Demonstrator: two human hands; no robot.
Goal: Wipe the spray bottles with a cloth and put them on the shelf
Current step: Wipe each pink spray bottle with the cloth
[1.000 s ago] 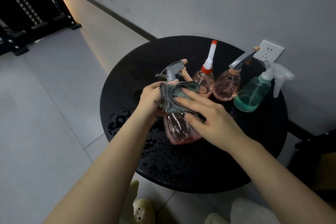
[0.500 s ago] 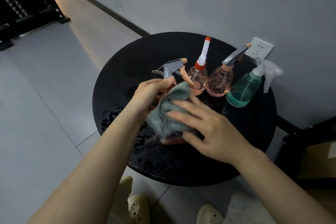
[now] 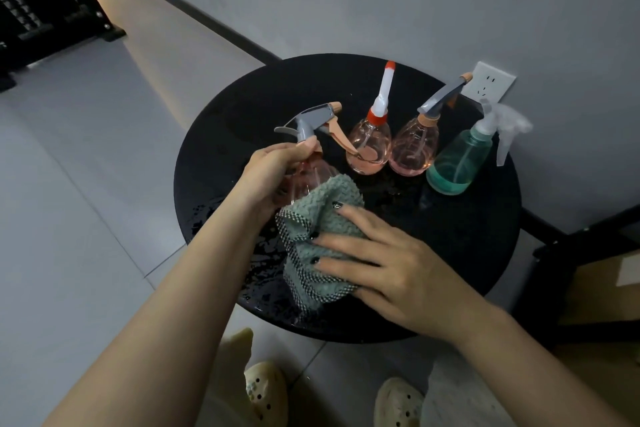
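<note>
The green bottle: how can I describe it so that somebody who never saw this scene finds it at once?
Find the round black table against the grey wall. Three bottles stand in a row at its far edge, below a white wall socket. The green bottle is the right-hand one: its neighbours are pink, and only it has a clear sprayer head.

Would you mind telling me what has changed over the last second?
The right hand has slid the grey-green cloth down from the neck to the lower body of the pink plastic spray bottle. The left hand still grips its neck. The other three bottles have not moved on the round black table.
</note>
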